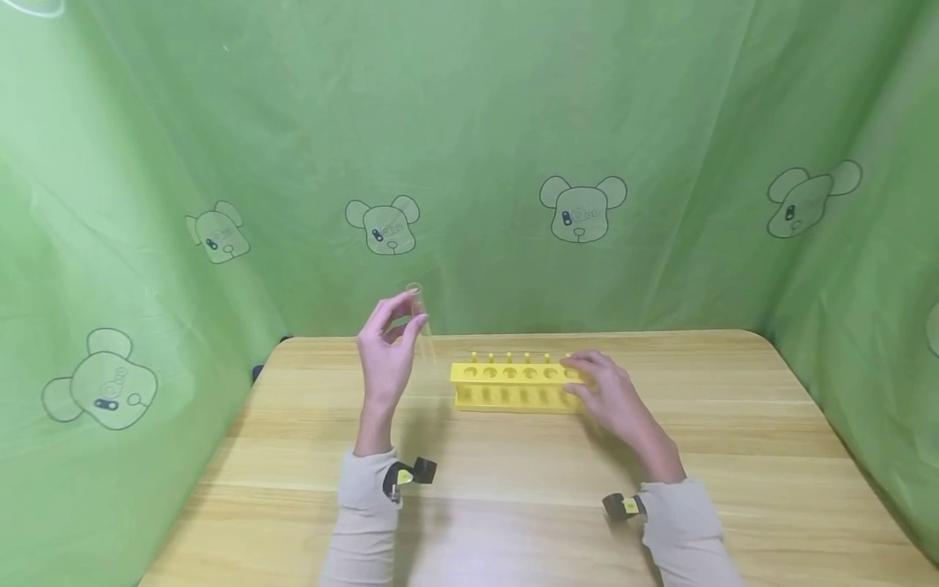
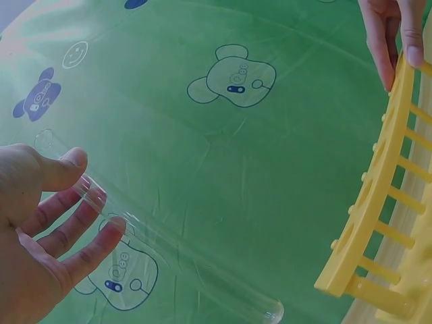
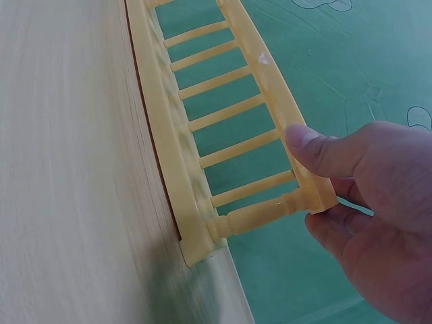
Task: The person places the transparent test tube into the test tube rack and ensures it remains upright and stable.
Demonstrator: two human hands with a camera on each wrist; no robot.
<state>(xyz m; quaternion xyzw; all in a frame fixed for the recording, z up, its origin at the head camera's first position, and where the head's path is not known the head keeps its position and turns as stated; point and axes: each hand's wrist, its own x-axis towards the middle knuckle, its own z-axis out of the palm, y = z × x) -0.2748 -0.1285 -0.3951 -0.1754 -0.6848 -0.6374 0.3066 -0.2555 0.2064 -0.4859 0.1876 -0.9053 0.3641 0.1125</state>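
Observation:
My left hand (image 1: 387,359) pinches a clear glass test tube (image 2: 182,246) between thumb and fingers near its rim. The tube hangs to the left of the rack, tilted a little, its rounded bottom lowest. A yellow test tube rack (image 1: 506,375) with a row of holes and pegs stands on the table. At its right end my right hand (image 1: 612,399) grips the top plate, thumb (image 3: 307,142) on the near side and fingers around the end. No tubes show in the rack's holes.
The wooden table (image 1: 513,473) fills the lower part of the head view. Behind it and at both sides hangs a green curtain (image 1: 469,106) printed with bear heads. Each sleeve carries a black wrist camera (image 1: 423,470).

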